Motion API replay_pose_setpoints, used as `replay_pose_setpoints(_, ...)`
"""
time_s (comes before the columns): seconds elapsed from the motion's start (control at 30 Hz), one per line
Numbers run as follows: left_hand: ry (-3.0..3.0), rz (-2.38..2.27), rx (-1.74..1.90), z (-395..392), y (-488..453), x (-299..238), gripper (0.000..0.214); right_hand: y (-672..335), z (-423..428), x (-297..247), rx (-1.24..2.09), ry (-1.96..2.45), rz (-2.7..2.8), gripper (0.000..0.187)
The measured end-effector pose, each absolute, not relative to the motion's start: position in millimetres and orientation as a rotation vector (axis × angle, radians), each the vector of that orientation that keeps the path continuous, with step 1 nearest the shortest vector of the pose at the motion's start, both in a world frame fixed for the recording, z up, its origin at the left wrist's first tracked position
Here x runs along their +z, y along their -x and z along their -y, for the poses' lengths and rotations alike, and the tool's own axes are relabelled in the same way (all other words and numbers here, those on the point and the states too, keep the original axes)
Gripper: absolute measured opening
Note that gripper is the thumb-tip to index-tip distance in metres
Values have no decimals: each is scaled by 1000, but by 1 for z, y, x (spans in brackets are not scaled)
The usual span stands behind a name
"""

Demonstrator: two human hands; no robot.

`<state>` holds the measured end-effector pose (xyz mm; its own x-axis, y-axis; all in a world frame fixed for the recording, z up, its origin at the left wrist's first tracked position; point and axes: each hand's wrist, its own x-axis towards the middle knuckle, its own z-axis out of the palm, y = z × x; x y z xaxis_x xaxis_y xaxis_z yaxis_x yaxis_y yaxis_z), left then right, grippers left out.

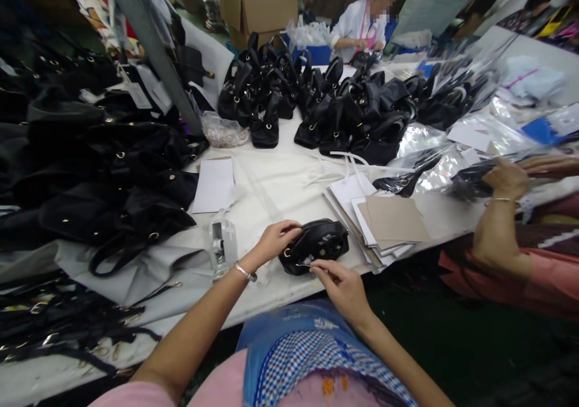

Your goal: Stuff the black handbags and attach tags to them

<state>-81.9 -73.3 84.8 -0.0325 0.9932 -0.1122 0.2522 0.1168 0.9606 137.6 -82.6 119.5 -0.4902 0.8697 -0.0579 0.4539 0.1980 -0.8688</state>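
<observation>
A small black handbag [323,245] with gold-coloured fittings lies at the front edge of the white table. My left hand [277,241] has its fingers closed on the bag's upper left side. At the lower front of the same bag, my right hand [342,287] is pinched, thumb against fingers. Something thin and pale shows at those fingertips, too small to name. To the left of the bag sits a grey-white tape dispenser [223,244].
White and brown cards [393,223] are stacked right of the bag. Black handbags [266,93] crowd the far side, with more black bags [104,154] heaped at left. A co-worker's hands [509,178] handle clear plastic at right. Another person [362,27] sits behind.
</observation>
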Motion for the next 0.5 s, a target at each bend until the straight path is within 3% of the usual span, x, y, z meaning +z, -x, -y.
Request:
replay_pose_setpoints(0.13,-934,-1728,1053,110,83,48,22,-126,86,117,1177,1186,2071,19)
replay_pose_setpoints(0.27,-1009,-1819,1019,132,70,20,17,-114,83,121,1075,1107,2151,21)
replay_pose_setpoints(0.5,-860,-1685,1256,137,57,13,16,-99,74,116,865,1060,2410,21)
